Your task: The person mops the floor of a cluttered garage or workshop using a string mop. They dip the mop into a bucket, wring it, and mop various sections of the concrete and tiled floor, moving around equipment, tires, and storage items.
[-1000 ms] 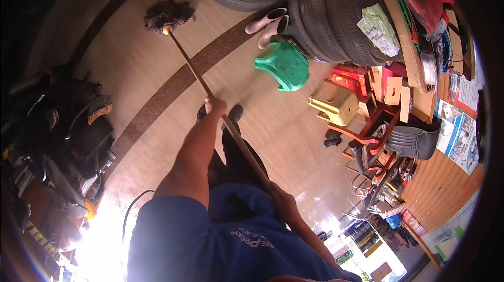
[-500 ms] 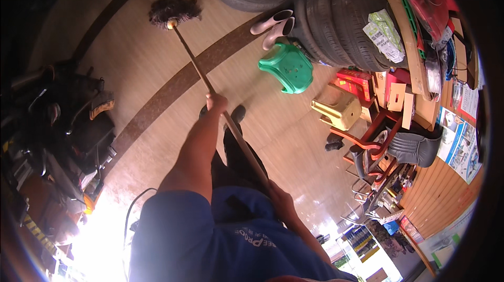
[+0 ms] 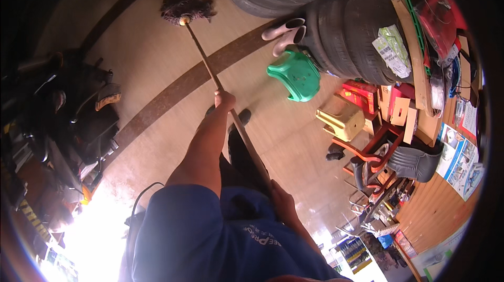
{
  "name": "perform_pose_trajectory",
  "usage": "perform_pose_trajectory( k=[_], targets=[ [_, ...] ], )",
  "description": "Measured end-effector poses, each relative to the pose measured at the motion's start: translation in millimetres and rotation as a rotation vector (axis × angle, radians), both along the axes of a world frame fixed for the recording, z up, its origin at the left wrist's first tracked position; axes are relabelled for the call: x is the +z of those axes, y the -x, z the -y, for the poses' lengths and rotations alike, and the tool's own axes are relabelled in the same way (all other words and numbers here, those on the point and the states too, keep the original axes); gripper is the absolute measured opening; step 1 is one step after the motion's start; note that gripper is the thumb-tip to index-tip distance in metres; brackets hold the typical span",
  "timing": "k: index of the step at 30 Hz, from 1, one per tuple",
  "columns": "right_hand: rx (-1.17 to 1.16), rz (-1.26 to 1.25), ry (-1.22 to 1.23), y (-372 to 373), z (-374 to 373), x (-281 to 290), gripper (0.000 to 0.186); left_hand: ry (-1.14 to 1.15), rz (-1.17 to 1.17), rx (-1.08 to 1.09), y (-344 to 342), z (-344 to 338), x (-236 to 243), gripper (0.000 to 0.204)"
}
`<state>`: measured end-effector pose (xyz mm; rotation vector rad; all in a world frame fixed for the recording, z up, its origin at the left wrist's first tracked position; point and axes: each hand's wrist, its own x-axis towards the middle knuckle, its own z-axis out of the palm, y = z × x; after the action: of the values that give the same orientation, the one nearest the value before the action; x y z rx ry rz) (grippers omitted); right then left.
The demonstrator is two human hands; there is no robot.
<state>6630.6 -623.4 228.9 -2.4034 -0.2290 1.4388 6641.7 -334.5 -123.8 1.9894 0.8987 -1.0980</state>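
A long-handled mop (image 3: 205, 60) slants from my body out to the upper left. Its dark, shaggy head (image 3: 187, 7) lies on the pale floor, between two dark curved floor bands. My left hand (image 3: 226, 100) is wrapped round the middle of the handle with the arm stretched forward. Lower down, close to my waist on the right, my right hand (image 3: 281, 201) grips the handle's near part; some of its fingers are hidden. My dark shoes show on the floor just beyond my left hand.
Stacked tyres (image 3: 349, 33) and a pair of pale boots (image 3: 286, 34) stand at the upper right. Below them are a green stool (image 3: 296, 76), a yellow stool (image 3: 341, 118) and a red-framed chair (image 3: 375, 156). Dark clutter (image 3: 68, 119) lines the left side.
The mop head has slid a little away and to the right, both hands keeping their grip. The surroundings have shifted slightly right and down in view.
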Motion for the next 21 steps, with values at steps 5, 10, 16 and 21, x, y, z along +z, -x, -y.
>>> perform_pose_trajectory(
  k=[5, 10, 16, 21],
  targets=[
    [0.074, -0.027, 0.104, -4.7, 34.4, 35.0, 0.039, -0.039, 0.011, 0.756, 28.4, 82.7, -32.7, 0.047],
    [0.050, -0.074, 0.061, -7.5, 39.4, 43.0, 0.039, -0.027, -0.041, 1.035, 7.5, 86.2, 27.4, 0.047],
    [0.021, -0.145, -0.108, -16.5, -28.6, 4.0, 0.042, -0.091, -0.031, 0.666, 26.6, -18.7, -56.6, 0.043],
    [-0.346, -0.460, -0.131, -19.7, 17.8, 21.2, 0.046, 0.143, 0.131, 1.286, 13.3, 0.5, 14.1, 0.020]
  ],
)
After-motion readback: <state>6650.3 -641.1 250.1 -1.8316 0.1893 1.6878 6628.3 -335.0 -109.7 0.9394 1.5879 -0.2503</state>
